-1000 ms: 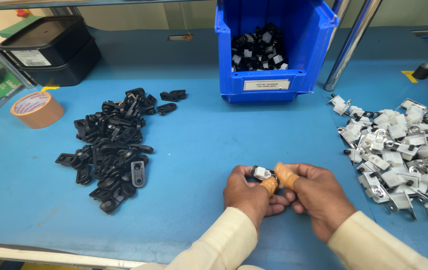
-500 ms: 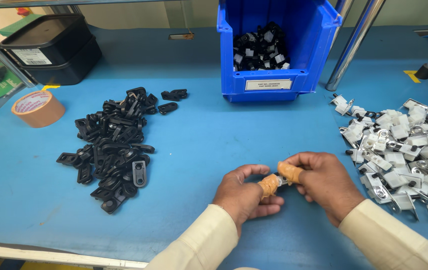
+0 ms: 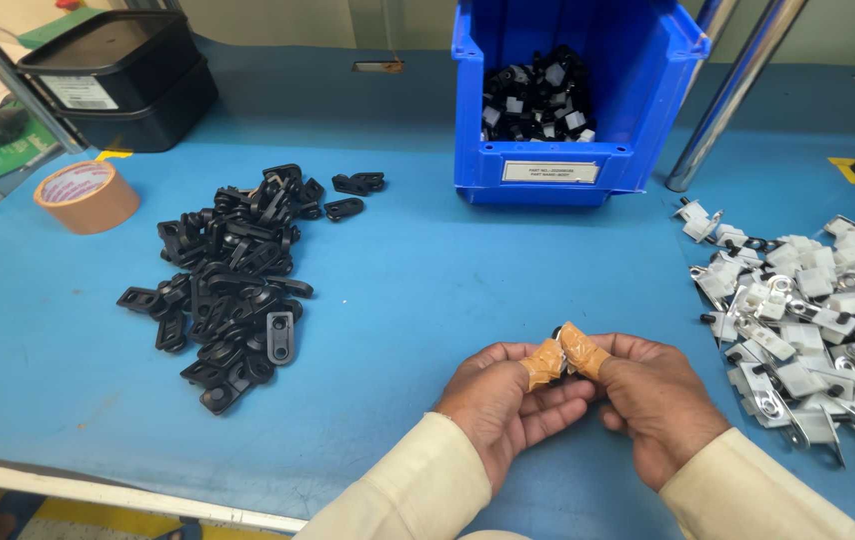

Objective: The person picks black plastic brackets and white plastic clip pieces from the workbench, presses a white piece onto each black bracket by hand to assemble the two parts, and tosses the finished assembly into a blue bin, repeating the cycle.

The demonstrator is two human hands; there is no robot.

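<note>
Two hands meet over the blue counter [image 3: 408, 330], thumbs wrapped in tan tape and pressed tip to tip. The left hand [image 3: 503, 405] and the right hand [image 3: 653, 395] pinch a small dark part [image 3: 557, 331] between them; only a sliver of it peeks out above the taped thumbs, so each grip is clamped on it, with the rest of it hidden inside the fingers. The part sits at the very top of the joined grip, over the counter between the pile of black plastic pieces [image 3: 233, 275] to the left and the heap of white-and-metal clips [image 3: 808, 320] to the right. A blue bin [image 3: 573, 170] holding black-and-white parts stands beyond the hands, a roll of brown tape [image 3: 88, 196] at far left. Compared with half a second earlier, the hands have closed in on each other: the thumbs, then slightly staggered, now touch, and the left hand has turned palm-up beneath them.
</note>
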